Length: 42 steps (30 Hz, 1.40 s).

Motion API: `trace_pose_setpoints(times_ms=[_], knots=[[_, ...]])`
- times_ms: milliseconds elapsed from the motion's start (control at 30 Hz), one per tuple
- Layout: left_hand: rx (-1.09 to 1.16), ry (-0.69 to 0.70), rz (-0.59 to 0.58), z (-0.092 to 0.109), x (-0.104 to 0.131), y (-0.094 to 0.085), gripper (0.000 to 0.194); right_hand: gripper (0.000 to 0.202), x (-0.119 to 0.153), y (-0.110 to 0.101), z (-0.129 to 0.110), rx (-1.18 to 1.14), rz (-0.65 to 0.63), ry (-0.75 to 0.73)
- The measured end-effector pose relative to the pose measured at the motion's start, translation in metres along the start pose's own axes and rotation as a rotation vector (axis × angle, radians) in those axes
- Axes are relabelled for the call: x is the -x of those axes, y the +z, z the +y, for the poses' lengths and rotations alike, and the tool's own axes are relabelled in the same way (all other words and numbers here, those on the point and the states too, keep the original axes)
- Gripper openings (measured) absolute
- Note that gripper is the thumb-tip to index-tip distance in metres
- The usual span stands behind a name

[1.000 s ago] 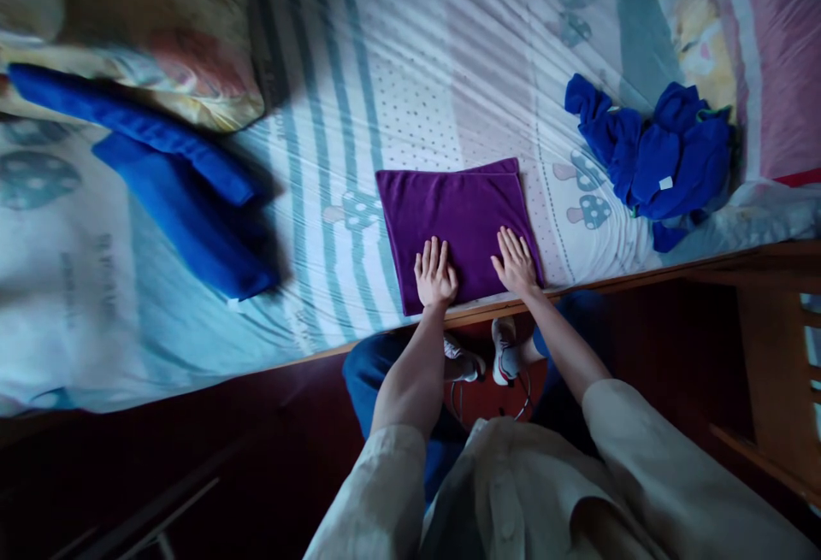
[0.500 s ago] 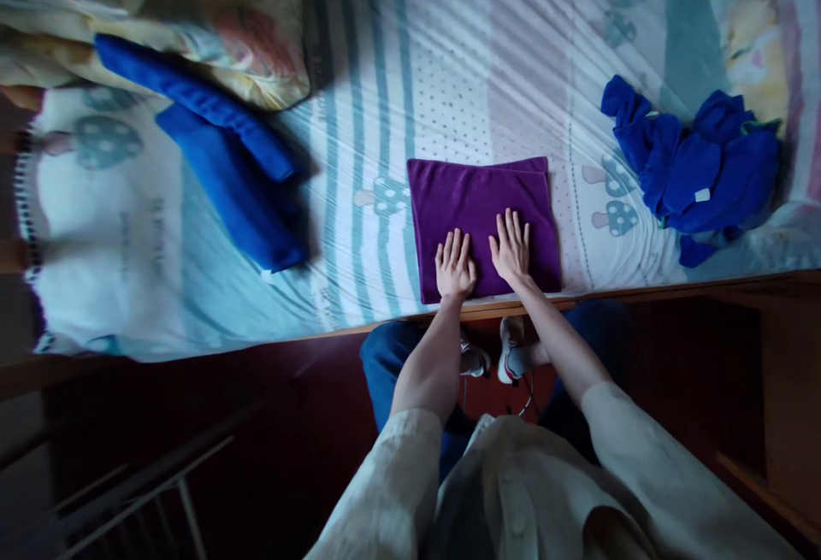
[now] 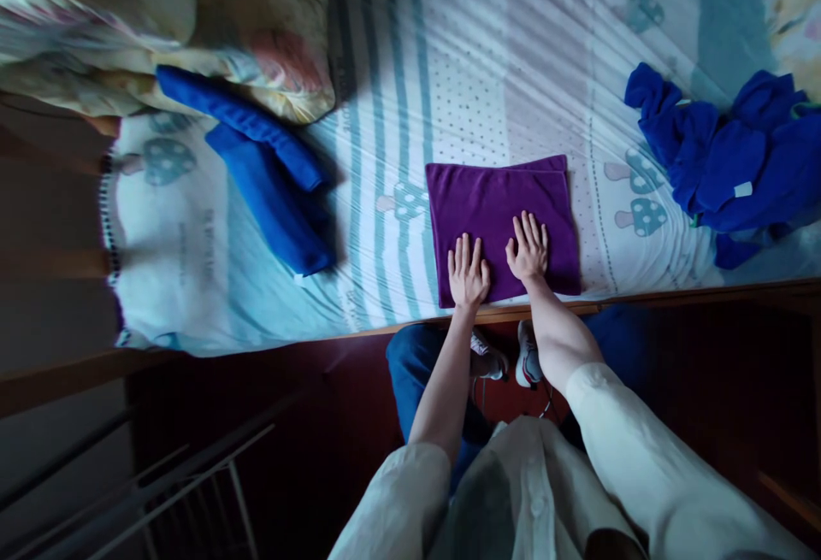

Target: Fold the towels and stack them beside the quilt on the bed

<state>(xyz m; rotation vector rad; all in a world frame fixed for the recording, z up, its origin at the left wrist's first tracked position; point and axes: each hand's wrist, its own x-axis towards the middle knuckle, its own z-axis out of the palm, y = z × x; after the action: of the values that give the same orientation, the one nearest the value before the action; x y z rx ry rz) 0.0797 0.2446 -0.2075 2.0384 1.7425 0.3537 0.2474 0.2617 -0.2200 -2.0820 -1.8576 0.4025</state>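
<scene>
A folded purple cloth (image 3: 497, 197) lies flat near the front edge of the bed, its top corners slightly out of line at the right. My left hand (image 3: 469, 274) rests palm down on its lower left part, fingers stretched out. On the lower right part lies my right hand (image 3: 529, 248), also flat with its fingers apart. Neither hand grips the cloth. Both touch its upper face, and the palms are hidden.
Folded blue cloths (image 3: 269, 192) lie to the left, one reaching onto a patterned pillow or quilt (image 3: 282, 30). A crumpled blue cloth heap (image 3: 724, 158) with a white tag is at the right. The bedsheet (image 3: 378, 115) is wrinkled. A metal rack (image 3: 192, 483) stands low left.
The view has shifted left, so everything appears farther right. Both hands stay flat on the purple cloth, and the cloth looks the same.
</scene>
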Motion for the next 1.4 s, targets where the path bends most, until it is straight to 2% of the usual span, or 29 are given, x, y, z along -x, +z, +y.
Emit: trace_pose_setpoints(times_ms=[100,233,333,400,467,600,700,800,1000,1100,1167,1233,1333,1400], knots=[[-0.014,-0.051,0.026,-0.019,0.007,-0.011,0.062,0.067,0.000,0.001,0.001,0.009,-0.019,0.002],[-0.048,-0.111,0.059,-0.045,0.019,-0.027,0.064,0.064,0.001,0.000,0.001,-0.011,0.016,-0.004],[-0.075,-0.168,0.084,-0.047,0.023,-0.034,0.066,0.062,0.001,-0.002,-0.001,-0.023,0.034,-0.005],[-0.074,-0.149,0.090,-0.035,0.018,-0.032,0.067,0.061,0.001,-0.002,-0.001,-0.030,0.035,-0.003],[-0.057,-0.040,0.055,-0.013,0.003,-0.025,0.066,0.061,0.001,-0.002,-0.001,-0.039,0.041,-0.001],[-0.018,0.247,-0.055,0.036,-0.048,-0.003,0.062,0.059,0.001,-0.002,0.000,-0.049,0.051,-0.011],[-0.002,0.355,-0.110,0.048,-0.085,0.007,0.061,0.059,0.001,-0.002,0.001,-0.050,0.055,-0.018],[-0.008,0.327,-0.110,0.027,-0.111,0.003,0.061,0.059,0.001,-0.002,0.000,-0.050,0.061,-0.019],[-0.020,0.098,0.038,-0.044,-0.155,-0.025,0.067,0.060,0.001,-0.002,-0.001,-0.059,0.038,0.000],[-0.024,0.049,0.062,-0.057,-0.172,-0.038,0.069,0.060,0.001,-0.003,-0.002,-0.058,0.032,0.010],[-0.028,0.037,0.073,-0.051,-0.168,-0.041,0.069,0.059,0.001,-0.004,-0.002,-0.059,0.034,0.011],[-0.032,0.061,0.066,-0.036,-0.146,-0.039,0.069,0.059,0.001,-0.004,-0.002,-0.068,0.037,0.007],[-0.024,0.156,-0.009,-0.010,-0.087,-0.026,0.066,0.060,0.001,-0.004,-0.002,-0.076,0.033,0.005],[-0.018,0.182,-0.057,0.000,-0.048,-0.014,0.062,0.061,0.001,-0.004,-0.002,-0.062,0.018,0.011]])
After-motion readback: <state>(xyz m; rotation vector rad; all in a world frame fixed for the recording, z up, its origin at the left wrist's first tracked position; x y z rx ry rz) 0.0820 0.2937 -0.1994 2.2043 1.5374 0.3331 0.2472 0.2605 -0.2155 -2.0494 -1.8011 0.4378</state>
